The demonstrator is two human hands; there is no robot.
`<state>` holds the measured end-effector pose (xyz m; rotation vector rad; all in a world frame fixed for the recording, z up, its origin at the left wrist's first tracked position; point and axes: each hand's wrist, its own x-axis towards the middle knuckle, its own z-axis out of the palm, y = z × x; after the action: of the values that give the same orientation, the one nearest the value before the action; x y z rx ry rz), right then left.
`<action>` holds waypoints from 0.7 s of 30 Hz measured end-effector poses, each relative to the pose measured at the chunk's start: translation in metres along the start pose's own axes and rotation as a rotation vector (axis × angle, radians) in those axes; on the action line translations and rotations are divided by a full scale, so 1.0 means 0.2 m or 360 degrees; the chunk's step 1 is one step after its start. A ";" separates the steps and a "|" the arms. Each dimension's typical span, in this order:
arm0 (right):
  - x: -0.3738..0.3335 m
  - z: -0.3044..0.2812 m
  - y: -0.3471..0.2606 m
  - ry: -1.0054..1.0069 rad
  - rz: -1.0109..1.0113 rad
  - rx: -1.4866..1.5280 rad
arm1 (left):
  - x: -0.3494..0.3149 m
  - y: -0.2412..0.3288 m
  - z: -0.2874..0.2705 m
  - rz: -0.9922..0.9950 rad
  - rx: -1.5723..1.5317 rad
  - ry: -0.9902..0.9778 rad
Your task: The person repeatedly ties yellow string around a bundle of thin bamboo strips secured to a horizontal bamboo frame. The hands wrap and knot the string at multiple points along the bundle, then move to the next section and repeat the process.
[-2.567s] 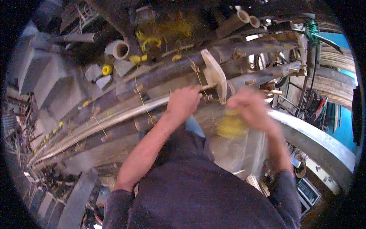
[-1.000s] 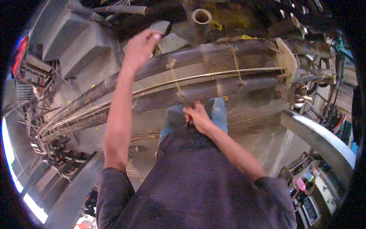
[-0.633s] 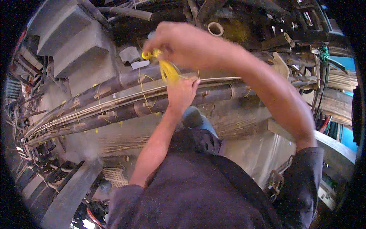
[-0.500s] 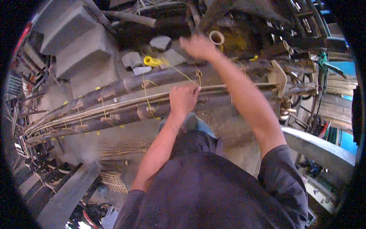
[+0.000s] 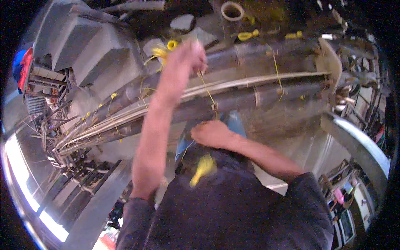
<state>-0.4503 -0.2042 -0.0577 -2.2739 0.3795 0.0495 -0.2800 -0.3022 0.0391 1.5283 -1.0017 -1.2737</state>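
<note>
Two long dark bamboo poles run across in front of me, with thin pale strips lying lengthwise between them. A yellow cord crosses the strips and the near pole. My left hand is over the far pole at the cord's upper end, fingers curled but blurred; what they hold is hidden. Close to my body, my right hand is closed on the cord's lower end, this side of the near pole. A blurred yellow cord bundle is in front of my dark shirt.
Other yellow ties wrap the poles at intervals. Beyond them are yellow cord bundles, flat grey stones and a round open-topped tube. Grey concrete steps rise at far left. An upright board stands at the poles' right end.
My left hand has moved from the strips to over the far pole. My right hand has come back from beyond the poles toward my body. A yellow bundle now shows before my shirt.
</note>
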 end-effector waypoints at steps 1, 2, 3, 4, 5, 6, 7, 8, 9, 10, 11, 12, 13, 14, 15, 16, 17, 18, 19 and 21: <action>-0.04 0.01 0.00 -0.0069 0.0021 -0.0059 | 0.15 -0.09 -0.06 0.0046 -0.0084 -0.0011; -0.08 0.03 0.02 -0.0025 0.0004 -0.0093 | 0.24 -0.14 0.00 -0.0251 0.0013 0.0390; -0.09 0.04 0.02 0.0035 -0.0013 -0.0146 | 0.33 -0.39 -0.12 -0.0405 -0.0249 0.0153; -0.08 0.04 0.04 0.0130 0.0001 -0.0207 | 0.36 -0.44 -0.11 -0.0366 -0.0199 0.0097; -0.05 0.00 0.01 -0.0182 0.0002 -0.0209 | 0.40 -0.45 -0.11 -0.0310 -0.0140 0.0048; -0.05 0.01 -0.02 -0.0016 -0.0073 -0.0140 | 0.42 -0.46 -0.12 -0.0260 -0.0089 -0.0022; -0.06 0.01 -0.03 0.0142 -0.0160 -0.0097 | 0.46 -0.43 -0.20 -0.0310 0.0122 -0.0178; -0.06 0.00 -0.05 0.0299 -0.0251 -0.0056 | 0.44 -0.41 -0.31 -0.0165 0.0504 -0.0199; -0.02 -0.09 -0.06 0.0464 -0.0250 -0.0235 | 0.43 -0.40 -0.44 -0.0001 0.0879 -0.0181; 0.02 -0.25 -0.10 0.0612 -0.0246 -0.0393 | 0.39 -0.42 -0.54 0.0135 0.1244 -0.0154; 0.05 -0.39 -0.16 0.0770 -0.0194 -0.0544 | 0.36 -0.27 -0.57 0.0003 0.1554 -0.0225; 0.15 -0.50 -0.21 0.0712 -0.0068 -0.0756 | 0.29 -0.24 -0.59 0.0104 0.1563 -0.0265; 0.24 -0.50 -0.16 0.0670 0.0040 -0.0932 | 0.26 -0.18 -0.61 0.0241 0.1583 -0.0304; 0.32 -0.54 -0.12 -0.0002 0.0433 -0.1055 | 0.23 -0.15 -0.64 0.0371 0.1596 -0.0362; 0.33 -0.56 -0.21 0.0310 0.0314 -0.0983 | 0.13 -0.12 -0.65 0.0419 0.1507 -0.0389; 0.32 -0.59 -0.33 0.0585 0.0165 -0.0918 | 0.06 -0.15 -0.67 0.0546 0.1493 -0.0528; 0.28 -0.57 -0.44 0.0639 0.0293 -0.0739 | -0.01 -0.20 -0.66 0.0655 0.1464 -0.0661; 0.21 -0.54 -0.59 0.0700 0.0424 -0.0557 | -0.08 -0.24 -0.66 0.0766 0.1441 -0.0792; 0.14 -0.49 -0.72 0.0787 0.0574 -0.0375 | -0.14 -0.29 -0.65 0.1036 0.1644 -0.0833; 0.03 -0.16 -0.70 0.0867 0.0673 -0.0125 | -0.23 -0.37 -0.64 0.1630 0.2061 -0.0876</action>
<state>-0.4074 -0.1412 0.0645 -2.2197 1.1555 -0.3507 -0.1571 -0.2201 -0.0076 1.0317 -2.8194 -0.1554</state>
